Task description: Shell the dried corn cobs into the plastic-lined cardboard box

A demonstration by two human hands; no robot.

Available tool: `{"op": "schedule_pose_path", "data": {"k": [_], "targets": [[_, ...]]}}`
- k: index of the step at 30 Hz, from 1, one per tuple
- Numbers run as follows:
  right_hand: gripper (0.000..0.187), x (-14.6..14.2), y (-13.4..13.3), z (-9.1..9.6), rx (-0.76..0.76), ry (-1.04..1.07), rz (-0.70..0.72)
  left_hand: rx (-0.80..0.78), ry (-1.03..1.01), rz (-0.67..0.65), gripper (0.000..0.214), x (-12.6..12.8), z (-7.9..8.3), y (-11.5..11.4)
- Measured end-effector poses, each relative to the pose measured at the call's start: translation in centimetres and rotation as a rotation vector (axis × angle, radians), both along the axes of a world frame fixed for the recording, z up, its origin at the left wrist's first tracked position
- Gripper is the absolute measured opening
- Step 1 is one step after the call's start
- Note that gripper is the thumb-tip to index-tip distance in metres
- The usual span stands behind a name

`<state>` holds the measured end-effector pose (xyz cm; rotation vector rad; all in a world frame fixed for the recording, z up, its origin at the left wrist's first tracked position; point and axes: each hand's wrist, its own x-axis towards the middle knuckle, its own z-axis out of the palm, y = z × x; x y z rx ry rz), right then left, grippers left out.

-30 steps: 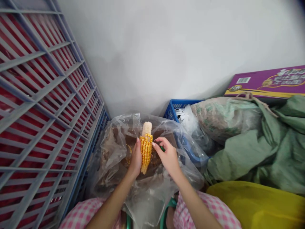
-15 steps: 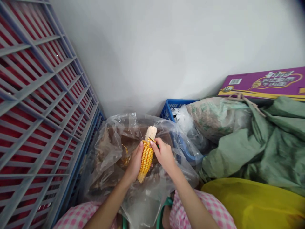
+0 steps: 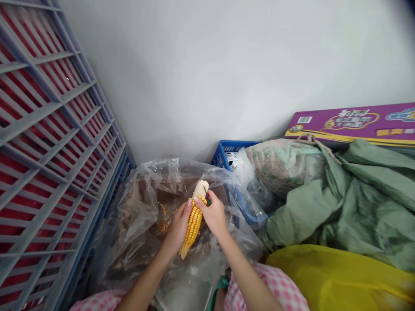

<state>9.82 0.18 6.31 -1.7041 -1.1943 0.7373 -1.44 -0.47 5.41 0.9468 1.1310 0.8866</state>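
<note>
My left hand (image 3: 177,230) is wrapped round a yellow corn cob (image 3: 193,222), held tilted over a clear plastic bag (image 3: 142,224). The cob's top end (image 3: 200,188) is bare and whitish, its kernels gone. My right hand (image 3: 212,214) is closed on a small dark green tool (image 3: 208,200), and its thumb presses the kernels just under the bare part. Loose yellow kernels (image 3: 164,223) lie inside the bag, left of the cob.
A grey slatted crate wall (image 3: 48,142) with red contents stands at the left. A blue basket (image 3: 228,153), a printed sack (image 3: 282,166), green cloth (image 3: 350,203), a purple box (image 3: 353,121) and a yellow object (image 3: 327,276) fill the right. A white wall is behind.
My right hand has come in from beside the cob and now presses on it near the top. The cob has tilted and dropped lower in view, and the view has shifted slightly.
</note>
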Motion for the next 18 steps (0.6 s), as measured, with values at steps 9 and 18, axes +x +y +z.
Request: {"op": "schedule_pose_path", "data": {"k": [9,18], "targets": [[0.039,0.1,0.0,-0.7,0.027,-0.012,-0.122,0.098,0.115,0.035,0.044,1.1,-0.5,-1.3],[0.06,1.1,0.9,-1.2,-0.003,0.147,-0.096,0.104,0.112,0.072,0.044,1.2,-0.1,-1.2]]}}
